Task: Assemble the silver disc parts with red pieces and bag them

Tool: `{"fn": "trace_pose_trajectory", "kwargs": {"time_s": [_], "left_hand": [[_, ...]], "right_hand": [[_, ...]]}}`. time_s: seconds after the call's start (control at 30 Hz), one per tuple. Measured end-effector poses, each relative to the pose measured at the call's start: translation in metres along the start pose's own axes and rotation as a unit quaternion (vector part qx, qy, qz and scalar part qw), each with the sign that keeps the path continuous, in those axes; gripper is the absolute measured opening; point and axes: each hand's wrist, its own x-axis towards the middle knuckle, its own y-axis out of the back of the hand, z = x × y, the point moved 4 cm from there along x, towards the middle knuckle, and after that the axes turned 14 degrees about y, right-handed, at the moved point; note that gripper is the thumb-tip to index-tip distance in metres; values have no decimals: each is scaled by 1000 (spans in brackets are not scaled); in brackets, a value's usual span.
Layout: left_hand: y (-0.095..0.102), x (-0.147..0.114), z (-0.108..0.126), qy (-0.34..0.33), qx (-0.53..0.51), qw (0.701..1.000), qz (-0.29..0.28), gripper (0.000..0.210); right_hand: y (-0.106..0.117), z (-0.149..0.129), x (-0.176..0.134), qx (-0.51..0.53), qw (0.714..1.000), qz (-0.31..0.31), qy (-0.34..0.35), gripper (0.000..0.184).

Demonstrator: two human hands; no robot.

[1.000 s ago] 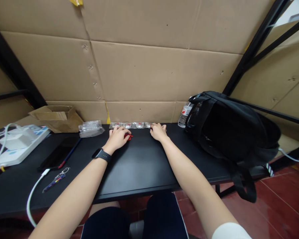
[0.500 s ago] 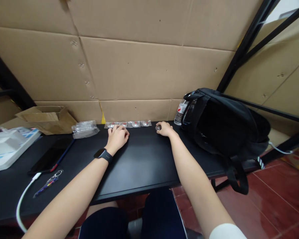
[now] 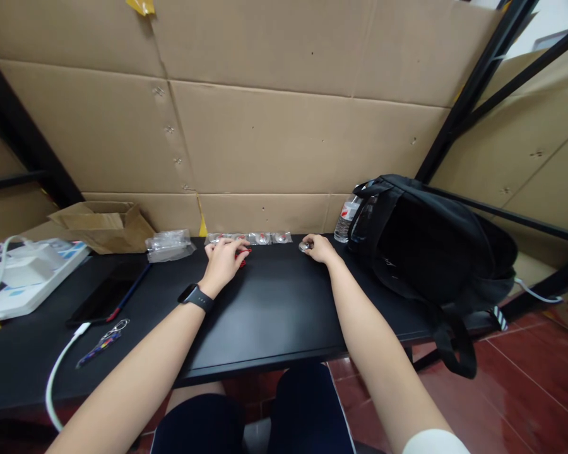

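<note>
My left hand (image 3: 223, 260), with a dark watch on the wrist, rests low over the black table. Its fingers are bent around a small red thing (image 3: 243, 256), partly hidden, whose kind I cannot make out. Farther right, my right hand (image 3: 319, 248) pinches a small round shiny disc (image 3: 303, 246) at the table's surface. Along the back edge, between and behind the hands, several small clear packets (image 3: 260, 238) lie in a row, each with a round item with red on it. The left fingers partly cover the packets on that side.
Left of my hands are clear plastic sleeves (image 3: 170, 244), a paper bag (image 3: 106, 228), a power strip (image 3: 38, 280), a phone (image 3: 106, 293) on a white cable and a keychain (image 3: 99, 348). At the right, a black backpack (image 3: 435, 246) leans near a water bottle (image 3: 345, 219).
Red now shows at my left fingertips, where none was visible before. My right hand has turned slightly, and the disc in it looks brighter. The view has shifted a little.
</note>
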Motion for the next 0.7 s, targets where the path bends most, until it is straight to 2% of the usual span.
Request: {"fn": "trace_pose_trajectory", "kwargs": {"time_s": [0.1, 0.17, 0.27, 0.33, 0.4, 0.5, 0.7], "left_hand": [[3, 0, 1, 25, -38, 999, -22, 13], [4, -1, 3, 32, -62, 997, -39, 12], [5, -3, 7, 30, -89, 995, -44, 12], [6, -4, 9, 26, -102, 994, -32, 12], [6, -4, 11, 24, -115, 993, -21, 12], [5, -4, 12, 21, -140, 990, -18, 12], [5, -6, 13, 15, -155, 988, -5, 10]], "right_hand": [[2, -16, 1, 64, 995, 45, 62, 40], [0, -37, 1, 157, 978, 71, 115, 42], [-9, -76, -2, 320, 928, 79, 171, 45], [-14, -103, -6, 391, 895, 84, 196, 45], [-19, -124, -12, 427, 875, 86, 210, 44], [-23, -143, -18, 445, 864, 92, 217, 38], [-31, -146, -21, 460, 860, 84, 202, 34]]}}
